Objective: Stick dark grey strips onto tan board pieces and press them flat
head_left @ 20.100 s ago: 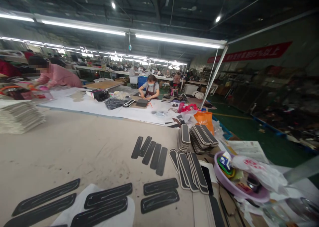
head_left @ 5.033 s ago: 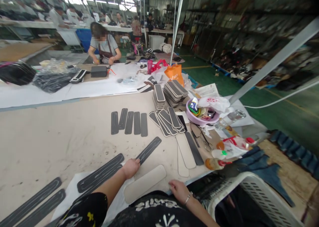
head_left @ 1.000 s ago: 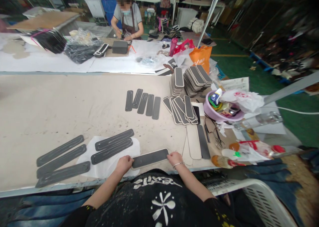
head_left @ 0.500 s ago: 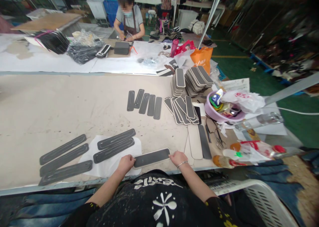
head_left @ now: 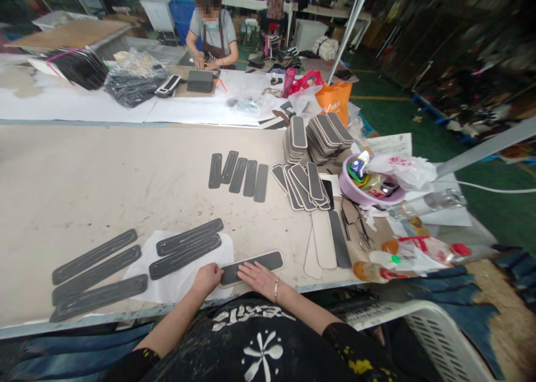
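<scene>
A long black strip on a beige backing piece (head_left: 262,261) lies at the near edge of the beige worktable (head_left: 104,175). My left hand (head_left: 207,277) grips its left end with curled fingers. My right hand (head_left: 260,277) lies flat on the strip's middle, fingers stretched leftward. Two more black strips (head_left: 186,246) lie on a white sheet (head_left: 180,278) just left of my hands.
Three black strips (head_left: 94,273) lie at the near left. A row of short strips (head_left: 239,175), fanned and stacked backed pieces (head_left: 320,139), a purple bowl (head_left: 368,189), scissors (head_left: 362,231) and bottles sit to the right. A person works at the far table. A white crate (head_left: 422,332) stands near right.
My right hand has moved from the strip's right end onto its middle and flattened out. The left hand stays on the left end.
</scene>
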A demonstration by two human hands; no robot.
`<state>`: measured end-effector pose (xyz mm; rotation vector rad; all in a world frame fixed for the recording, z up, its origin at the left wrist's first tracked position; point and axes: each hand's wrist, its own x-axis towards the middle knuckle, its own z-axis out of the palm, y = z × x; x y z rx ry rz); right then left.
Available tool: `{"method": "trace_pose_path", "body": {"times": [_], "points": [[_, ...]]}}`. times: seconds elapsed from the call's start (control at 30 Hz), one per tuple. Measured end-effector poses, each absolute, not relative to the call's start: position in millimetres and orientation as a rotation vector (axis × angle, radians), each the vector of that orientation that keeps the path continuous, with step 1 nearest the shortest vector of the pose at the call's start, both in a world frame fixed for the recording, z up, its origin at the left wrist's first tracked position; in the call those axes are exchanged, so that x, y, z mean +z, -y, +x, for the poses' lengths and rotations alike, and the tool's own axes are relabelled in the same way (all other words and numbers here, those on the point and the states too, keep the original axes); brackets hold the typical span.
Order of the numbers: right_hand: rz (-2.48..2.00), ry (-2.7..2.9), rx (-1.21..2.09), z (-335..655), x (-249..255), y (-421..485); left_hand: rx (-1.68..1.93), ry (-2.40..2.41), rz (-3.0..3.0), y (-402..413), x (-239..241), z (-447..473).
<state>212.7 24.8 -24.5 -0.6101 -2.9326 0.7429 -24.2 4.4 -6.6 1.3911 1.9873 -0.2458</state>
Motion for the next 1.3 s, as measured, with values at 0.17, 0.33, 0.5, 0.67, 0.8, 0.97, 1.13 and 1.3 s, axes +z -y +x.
{"method": "trace_pose_path", "body": {"times": [0.17, 0.33, 0.5, 0.67, 0.8, 0.97, 1.13, 1.3], "points": [[-0.658, 3.003, 0.757, 223, -26, -28, -0.268, -2.002, 1.394, -4, -7, -23], [-1.190, 2.939, 0.619, 264, -34, -33, -0.233, -2.017, 1.392, -2, -11, -24], [-1.387, 2.934, 0.487, 289, -44, -33, -0.173, -2.057, 1.382, 1, -18, -28], [-1.416, 2.912, 0.433, 288, -52, -29, -0.069, -2.103, 1.422, 18, -13, -35], [-1.401, 2.926, 0.398, 289, -53, -29, 0.147, -1.997, 1.634, 34, 1, -23], [-1.403, 2.969, 0.375, 289, -51, -30, 0.248, -1.294, 2.209, 28, -4, 27], [-1.413, 2.988, 0.401, 289, -51, -31, 0.102, -1.231, 2.305, 16, -25, 47], [-1.427, 3.027, 0.448, 289, -49, -33, 0.015, -1.311, 2.344, 37, -30, 2]]}}
